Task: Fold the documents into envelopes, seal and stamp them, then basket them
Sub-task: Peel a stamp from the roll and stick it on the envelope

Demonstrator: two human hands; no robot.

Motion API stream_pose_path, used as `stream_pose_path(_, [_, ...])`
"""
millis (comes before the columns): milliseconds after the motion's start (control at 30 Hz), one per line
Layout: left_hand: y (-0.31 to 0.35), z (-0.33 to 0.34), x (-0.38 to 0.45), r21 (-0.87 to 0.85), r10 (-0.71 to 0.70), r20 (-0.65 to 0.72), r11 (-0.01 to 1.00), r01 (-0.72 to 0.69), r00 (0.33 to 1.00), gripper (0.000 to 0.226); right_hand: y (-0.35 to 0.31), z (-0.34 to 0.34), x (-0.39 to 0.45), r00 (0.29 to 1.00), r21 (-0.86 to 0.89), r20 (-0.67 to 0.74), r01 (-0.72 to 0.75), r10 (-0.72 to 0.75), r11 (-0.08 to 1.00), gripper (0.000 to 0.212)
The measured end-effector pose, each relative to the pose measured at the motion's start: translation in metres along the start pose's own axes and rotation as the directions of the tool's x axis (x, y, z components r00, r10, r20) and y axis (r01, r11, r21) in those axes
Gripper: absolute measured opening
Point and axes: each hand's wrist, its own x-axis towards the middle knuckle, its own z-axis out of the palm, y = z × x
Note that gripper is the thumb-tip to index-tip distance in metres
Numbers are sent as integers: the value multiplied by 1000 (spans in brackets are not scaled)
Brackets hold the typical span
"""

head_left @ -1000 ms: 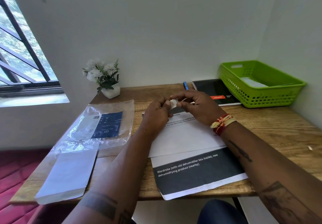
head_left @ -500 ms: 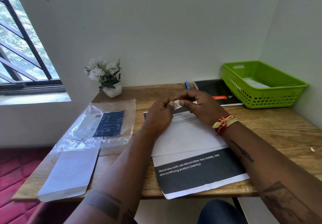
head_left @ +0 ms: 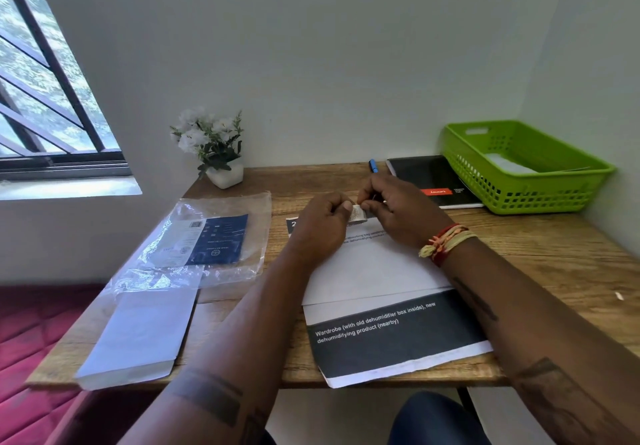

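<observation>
A small pale stamp [head_left: 358, 216] is pinched between my left hand [head_left: 323, 224] and my right hand [head_left: 401, 212], just above the far end of a white envelope [head_left: 374, 268]. That envelope lies on a printed document [head_left: 391, 337] with a dark band of white text. Several more white envelopes [head_left: 138, 333] are stacked at the table's front left. The green basket [head_left: 561, 167] at the back right holds a white envelope [head_left: 507, 165].
A clear plastic bag [head_left: 207, 236] with a blue card lies left of my hands. A potted white flower [head_left: 211, 146] stands at the back. A black notebook [head_left: 433, 181] and a blue pen [head_left: 373, 165] lie beside the basket. The window is at far left.
Both hands stay together over the envelope, with small finger movements on the stamp. The camera has shifted slightly.
</observation>
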Motion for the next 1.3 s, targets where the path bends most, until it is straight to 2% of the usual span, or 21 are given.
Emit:
stream_pose_path(167, [-2, 0, 3, -25, -39, -6, 999, 38, 999, 26, -4, 6, 0, 999, -48, -31, 18, -20, 999, 6])
stream_pose_path(300, [-1, 1, 3, -92, -96, -10, 991, 94, 995, 32, -6, 9, -1, 996, -13, -86, 22, -23, 1000, 10])
stream_pose_path(467, [1, 0, 2, -169, -152, 0, 974, 150, 988, 32, -3, 9, -3, 992, 176, -94, -62, 79, 982, 7])
stream_pose_path(600, [3, -3, 1, -232, -186, 34, 954, 188, 982, 32, -2, 6, -3, 986, 332, -44, -137, 160, 933, 10])
stream_pose_path(733, [7, -6, 0, -324, -202, 58, 923, 210, 978, 33, -1, 0, -2, 985, 427, -26, -143, 170, 893, 21])
stream_pose_path(867, [6, -6, 0, -322, -200, 54, 924, 206, 978, 33, -2, -1, -2, 990, 478, 22, -135, 141, 868, 35])
stream_pose_path(1133, [5, -8, -2, -323, -193, 62, 924, 203, 979, 37, -9, -3, -2, 989, 453, 16, -141, 150, 880, 17])
stream_pose_path(1233, [9, -8, -4, -330, -162, 53, 929, 170, 985, 49, -7, -2, -2, 983, 474, -6, -160, 185, 866, 10])
stream_pose_path(1300, [7, -8, -4, -325, -121, 67, 936, 136, 990, 45, -6, -2, -1, 977, 488, -28, -172, 213, 856, 9])
